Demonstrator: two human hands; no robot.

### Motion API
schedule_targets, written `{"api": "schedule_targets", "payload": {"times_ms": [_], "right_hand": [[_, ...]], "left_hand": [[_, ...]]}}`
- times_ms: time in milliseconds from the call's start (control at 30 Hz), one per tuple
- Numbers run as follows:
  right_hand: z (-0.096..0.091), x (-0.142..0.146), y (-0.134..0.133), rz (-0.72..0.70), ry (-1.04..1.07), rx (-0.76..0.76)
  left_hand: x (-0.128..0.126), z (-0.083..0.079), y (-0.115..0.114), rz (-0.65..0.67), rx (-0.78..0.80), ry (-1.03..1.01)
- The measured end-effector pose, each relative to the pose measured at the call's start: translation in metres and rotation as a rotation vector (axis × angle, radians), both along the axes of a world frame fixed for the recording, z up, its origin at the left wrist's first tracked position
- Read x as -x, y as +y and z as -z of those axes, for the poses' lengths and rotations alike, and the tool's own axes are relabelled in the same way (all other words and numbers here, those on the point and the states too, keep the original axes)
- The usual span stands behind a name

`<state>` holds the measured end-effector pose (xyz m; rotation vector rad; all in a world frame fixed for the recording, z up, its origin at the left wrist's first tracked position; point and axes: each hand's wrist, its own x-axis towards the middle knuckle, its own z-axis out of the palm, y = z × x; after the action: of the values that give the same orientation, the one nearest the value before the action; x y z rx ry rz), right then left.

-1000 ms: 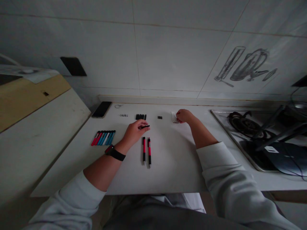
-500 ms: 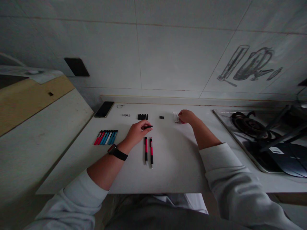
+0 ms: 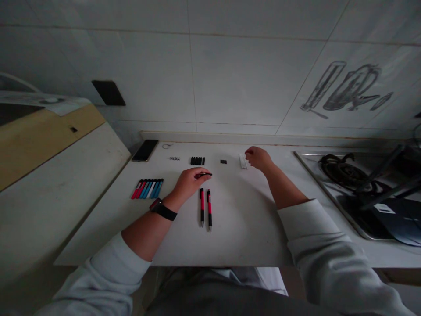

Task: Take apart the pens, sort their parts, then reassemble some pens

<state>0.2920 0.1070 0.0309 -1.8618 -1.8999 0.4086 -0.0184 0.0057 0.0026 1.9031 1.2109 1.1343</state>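
Head view: left hand (image 3: 187,182) closed in a pinch on a slim black part (image 3: 207,174), over the tabletop (image 3: 243,237) beyond two red-and-black pens (image 3: 202,207). Right hand (image 3: 259,158), fingers curled, beside pale strips (image 3: 242,162); whether it grips one, cannot tell.

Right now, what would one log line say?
left hand: holding small black part | right hand: beside pale strips | red-black pens: on counter

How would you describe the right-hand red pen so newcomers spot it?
On the white counter, find the left hand. Nearer the front edge, the left pen and the right pen lie side by side, both red and black. Yours has its tip closer to that edge.
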Motion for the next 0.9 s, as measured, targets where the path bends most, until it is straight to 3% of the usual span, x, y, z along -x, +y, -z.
{"api": "schedule_targets", "payload": {"times_ms": [67, 167, 233, 333, 667, 900], "right_hand": [[0.001, 0.020, -0.018, -0.079, 0.172, 0.035], [0.006, 0.060, -0.052, -0.329, 0.398, 0.191], [0.010, 0.083, -0.073, -0.450, 0.448, 0.257], [0.012, 0.103, -0.091, -0.545, 0.467, 0.202], [0.029, 0.099, -0.079, -0.414, 0.480, 0.039], [0.031, 0.103, -0.082, -0.374, 0.418, 0.030]], "left_hand": [[-0.001, -0.001, -0.001, 0.004, -0.002, 0.004], [-0.001, 0.000, -0.001, 0.028, -0.004, 0.026], [0.000, 0.002, -0.002, 0.027, -0.014, 0.052], [0.000, 0.002, -0.003, -0.005, -0.040, 0.100], [0.002, -0.001, -0.002, -0.017, -0.058, 0.037], [0.002, -0.007, -0.005, -0.021, -0.072, 0.245]]}}
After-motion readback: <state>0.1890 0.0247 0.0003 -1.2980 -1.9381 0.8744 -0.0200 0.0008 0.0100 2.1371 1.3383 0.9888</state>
